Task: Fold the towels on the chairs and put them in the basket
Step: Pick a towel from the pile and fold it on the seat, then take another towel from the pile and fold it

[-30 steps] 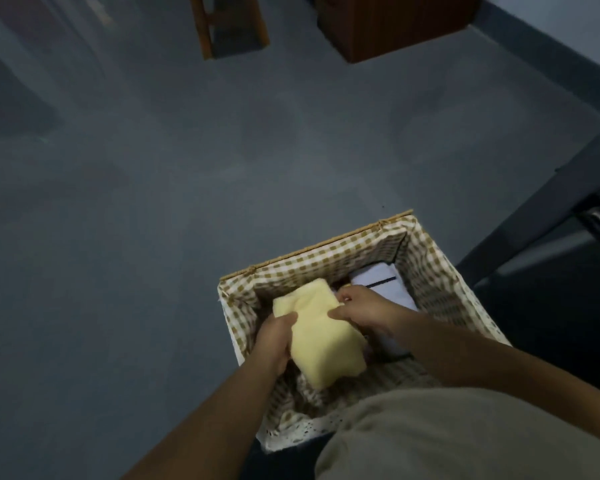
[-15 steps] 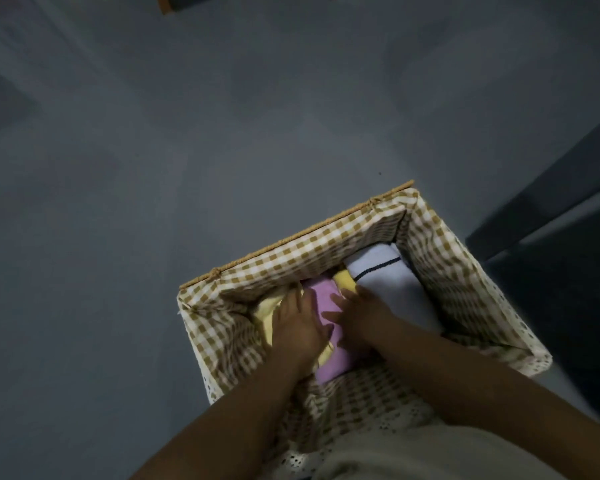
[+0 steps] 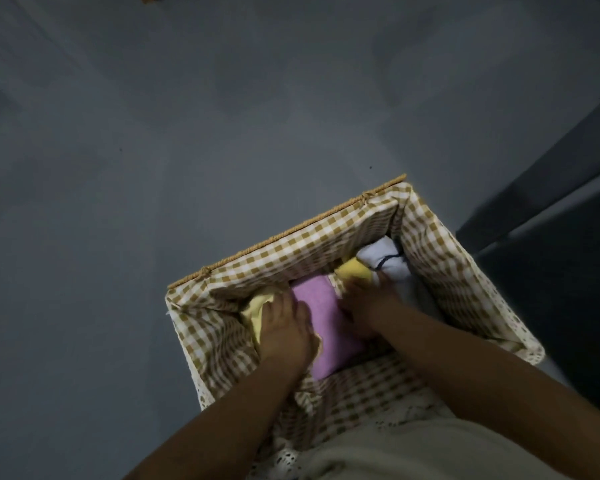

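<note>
Grey floor surrounds the basket, and a dark furniture edge runs past its right corner. My forearms cross the near rim and hide part of the load. Inside, the purple towel lies between my hands, over the yellow towel. The white striped towel sits in the far right corner. My left hand presses flat, fingers together. My right hand is blurred, so I cannot tell its fingers. More purple shows than half a second ago.

Head camera, steep downward look, close over basket
</note>
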Demonstrator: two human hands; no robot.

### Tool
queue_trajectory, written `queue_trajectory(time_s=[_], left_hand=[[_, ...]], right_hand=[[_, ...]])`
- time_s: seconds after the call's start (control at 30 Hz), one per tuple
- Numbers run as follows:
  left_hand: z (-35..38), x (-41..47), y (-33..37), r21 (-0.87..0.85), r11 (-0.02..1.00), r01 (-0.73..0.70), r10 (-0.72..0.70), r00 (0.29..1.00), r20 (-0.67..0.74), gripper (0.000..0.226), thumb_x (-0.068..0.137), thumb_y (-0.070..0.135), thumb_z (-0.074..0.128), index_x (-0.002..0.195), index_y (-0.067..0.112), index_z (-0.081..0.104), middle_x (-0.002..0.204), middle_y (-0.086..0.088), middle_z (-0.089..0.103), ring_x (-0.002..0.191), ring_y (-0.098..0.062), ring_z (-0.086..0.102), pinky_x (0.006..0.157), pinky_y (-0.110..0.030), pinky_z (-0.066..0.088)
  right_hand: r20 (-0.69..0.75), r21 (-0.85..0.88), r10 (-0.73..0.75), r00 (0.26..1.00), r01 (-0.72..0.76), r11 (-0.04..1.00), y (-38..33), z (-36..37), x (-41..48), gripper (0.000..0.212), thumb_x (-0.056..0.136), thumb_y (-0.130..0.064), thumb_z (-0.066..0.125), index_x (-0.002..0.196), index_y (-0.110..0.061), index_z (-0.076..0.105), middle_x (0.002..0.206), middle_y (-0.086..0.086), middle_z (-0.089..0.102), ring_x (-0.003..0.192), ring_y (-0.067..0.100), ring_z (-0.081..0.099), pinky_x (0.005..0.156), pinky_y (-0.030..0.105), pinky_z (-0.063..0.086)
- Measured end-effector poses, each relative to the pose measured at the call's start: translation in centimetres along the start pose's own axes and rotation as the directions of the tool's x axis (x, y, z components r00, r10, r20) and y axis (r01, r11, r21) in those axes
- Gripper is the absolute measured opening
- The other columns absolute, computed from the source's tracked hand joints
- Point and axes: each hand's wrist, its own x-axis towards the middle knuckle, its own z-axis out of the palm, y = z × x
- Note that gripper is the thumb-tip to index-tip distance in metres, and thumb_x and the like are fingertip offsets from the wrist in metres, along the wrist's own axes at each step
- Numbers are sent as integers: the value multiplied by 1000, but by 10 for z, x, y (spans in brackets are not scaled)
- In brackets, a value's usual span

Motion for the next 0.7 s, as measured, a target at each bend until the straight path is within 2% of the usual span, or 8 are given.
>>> queue_trajectory(time_s=[0.07,0.13,0.23,0.33,0.4,0.47,0.57,0.7], left_hand=[[3,6,8,9,997,-75,75,997,14,79,70,61,58,129,9,65,138,-23,57,125,-41,56,103,-51,45],[5,16,16,-10,990,-142,143,989,25,99,72,73,36,147,9,48,151,-31,39,140,-47,40,111,-58,35],[11,31,24,-38,974,-222,224,971,81,111,69,82,18,160,17,16,163,-27,0,152,-45,3,121,-61,6],[15,35,42,-100,935,-342,351,932,95,116,65,82,25,159,16,17,166,-19,2,152,-43,4,120,-62,13],[10,36,50,-155,931,-329,348,931,115,119,63,83,27,160,17,11,168,-11,-4,153,-39,-6,122,-57,6],[-2,36,47,-266,908,-324,353,933,70,105,75,71,39,157,8,24,165,-17,17,152,-42,10,122,-57,13],[-34,31,27,-338,901,-271,295,955,20,78,79,55,42,122,-8,59,125,-28,59,118,-40,55,103,-42,41],[-120,11,18,-322,899,-298,291,954,-71,45,90,42,53,117,7,61,113,-13,67,103,-29,62,85,-33,46]], right_hand=[[59,-8,-17,998,18,1000,-8,-17,-3,38,48,-55,82,75,-28,78,84,-4,74,82,21,73,78,49,57],[-125,2,-16,992,17,1000,-12,-38,-5,18,72,-28,73,85,-15,75,93,8,72,86,28,70,80,42,55],[-317,171,351,881,-311,935,-14,-57,-8,24,73,-16,64,93,-5,72,103,21,66,90,36,64,77,43,53],[-178,313,459,870,-393,865,-10,-51,-17,57,85,-20,57,137,2,51,147,34,38,126,48,48,98,51,45],[71,414,336,939,-334,847,-5,-46,-19,69,99,-33,47,157,-9,18,164,22,7,149,36,19,116,49,26],[175,489,252,952,-306,817,0,-50,-17,70,101,-39,44,159,-16,11,167,13,0,153,28,8,122,49,16],[107,569,297,949,-303,764,4,-69,-27,68,97,-47,45,155,-16,26,164,11,20,150,28,22,121,45,20],[-61,613,324,944,-220,758,10,-127,-66,42,97,-41,52,128,-13,58,134,8,58,126,27,51,97,32,40]])
